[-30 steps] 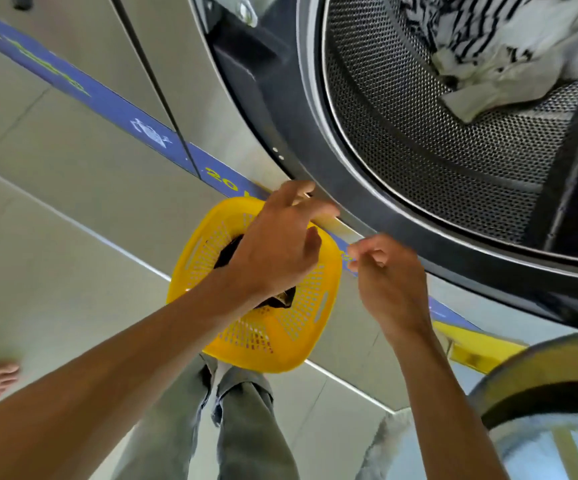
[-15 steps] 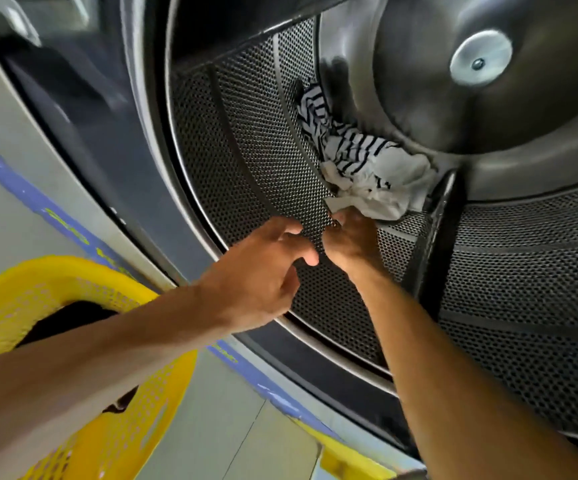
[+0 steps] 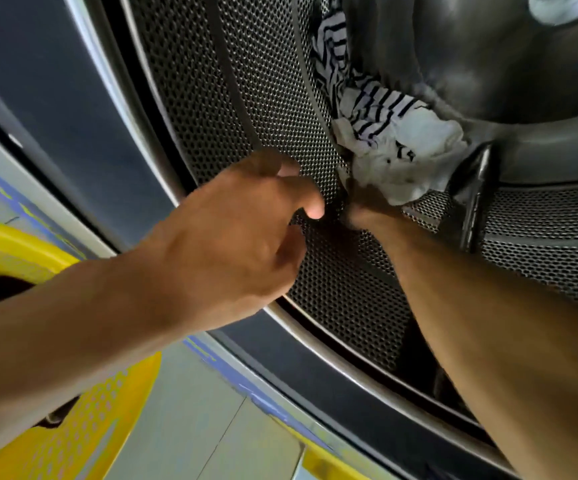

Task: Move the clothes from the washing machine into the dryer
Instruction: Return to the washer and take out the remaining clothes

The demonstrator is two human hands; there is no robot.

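A crumpled white cloth with black stripes (image 3: 388, 133) lies deep inside the perforated steel drum (image 3: 252, 98), against a dark paddle (image 3: 473, 199). My right hand (image 3: 363, 206) reaches far into the drum and touches the cloth's lower edge; most of its fingers are hidden under the fabric, so the grip is unclear. My left hand (image 3: 239, 237) hovers at the drum's mouth, fingers loosely curled and apart, holding nothing.
A yellow perforated basket (image 3: 83, 420) with something dark in it sits at the lower left on the pale tiled floor (image 3: 207, 424). The machine's dark door ring (image 3: 315, 362) and chrome rim curve across the frame. A blue stripe runs along the machine's base.
Both hands left the yellow basket and went into the drum. My right hand has reached deeper, up to the striped cloth; my left hand followed to the drum's mouth.
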